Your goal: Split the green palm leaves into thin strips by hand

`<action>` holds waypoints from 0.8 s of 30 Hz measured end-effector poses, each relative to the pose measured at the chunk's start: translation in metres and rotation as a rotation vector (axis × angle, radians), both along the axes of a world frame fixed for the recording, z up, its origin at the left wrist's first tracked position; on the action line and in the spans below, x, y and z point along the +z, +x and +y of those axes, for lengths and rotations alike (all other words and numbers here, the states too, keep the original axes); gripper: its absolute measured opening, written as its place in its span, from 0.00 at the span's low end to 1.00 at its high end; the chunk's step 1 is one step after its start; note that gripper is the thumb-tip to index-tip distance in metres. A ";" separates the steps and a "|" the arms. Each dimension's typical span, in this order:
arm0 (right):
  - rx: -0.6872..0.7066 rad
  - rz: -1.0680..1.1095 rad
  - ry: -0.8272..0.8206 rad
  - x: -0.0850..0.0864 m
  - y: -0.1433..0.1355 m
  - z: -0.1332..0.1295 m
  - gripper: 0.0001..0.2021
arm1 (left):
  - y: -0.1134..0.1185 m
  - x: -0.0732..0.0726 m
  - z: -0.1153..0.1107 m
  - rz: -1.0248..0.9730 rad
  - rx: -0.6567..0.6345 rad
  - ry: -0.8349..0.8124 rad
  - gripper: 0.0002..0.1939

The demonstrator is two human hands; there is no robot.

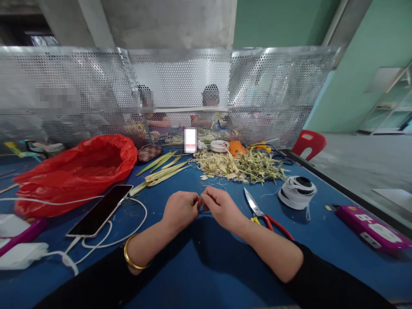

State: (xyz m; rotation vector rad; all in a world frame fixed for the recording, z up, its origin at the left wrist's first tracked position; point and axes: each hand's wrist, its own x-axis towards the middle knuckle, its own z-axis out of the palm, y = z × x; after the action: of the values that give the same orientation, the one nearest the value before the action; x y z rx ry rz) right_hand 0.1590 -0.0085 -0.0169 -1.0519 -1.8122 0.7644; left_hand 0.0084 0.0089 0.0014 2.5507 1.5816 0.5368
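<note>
In the middle of the blue table, my left hand [180,209] and my right hand [221,207] meet at the fingertips. Both are closed in a pinch, and whatever lies between the fingers is hidden or too small to name. Just beyond them are long pale-green plant strips [167,172] on the left and a heap of dry, shredded plant trimmings [241,165] on the right. Red-handled scissors [257,210] lie open beside my right forearm, with something yellow near their handles. A roll of white tape or ribbon [298,193] stands farther right.
A red plastic bag [77,171], a plugged-in phone [100,210] and white cables occupy the left. A purple packet [370,227] lies at right. A perforated metal screen [180,77] closes the back, with people behind it. A red chair [309,143] stands beyond the right edge.
</note>
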 end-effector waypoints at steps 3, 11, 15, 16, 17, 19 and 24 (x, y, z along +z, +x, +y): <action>0.043 0.009 0.074 0.007 0.003 -0.002 0.10 | 0.000 0.005 0.001 -0.217 0.067 -0.223 0.13; 0.243 0.359 -0.221 0.018 0.008 -0.001 0.14 | 0.003 0.012 -0.004 -0.910 0.078 -0.890 0.09; 0.202 0.417 -0.247 0.020 0.009 0.004 0.15 | 0.004 0.012 -0.009 -1.079 0.179 -1.002 0.13; 0.191 0.397 -0.233 0.020 0.009 0.004 0.15 | 0.004 0.012 -0.010 -1.096 0.198 -1.034 0.12; 0.188 0.377 -0.220 0.021 0.008 0.003 0.15 | 0.004 0.012 -0.010 -1.114 0.208 -1.080 0.10; 0.204 0.355 -0.205 0.021 0.007 0.001 0.13 | 0.004 0.013 -0.012 -1.150 0.216 -1.183 0.05; 0.202 0.281 -0.143 0.021 0.007 -0.002 0.09 | 0.007 0.013 -0.020 -1.153 0.249 -1.295 0.05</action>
State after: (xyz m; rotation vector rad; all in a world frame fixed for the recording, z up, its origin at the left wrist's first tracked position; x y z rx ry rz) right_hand 0.1661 -0.0105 0.0037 -0.8104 -1.6539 1.1201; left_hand 0.0154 -0.0116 0.0139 0.7954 1.0931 0.5379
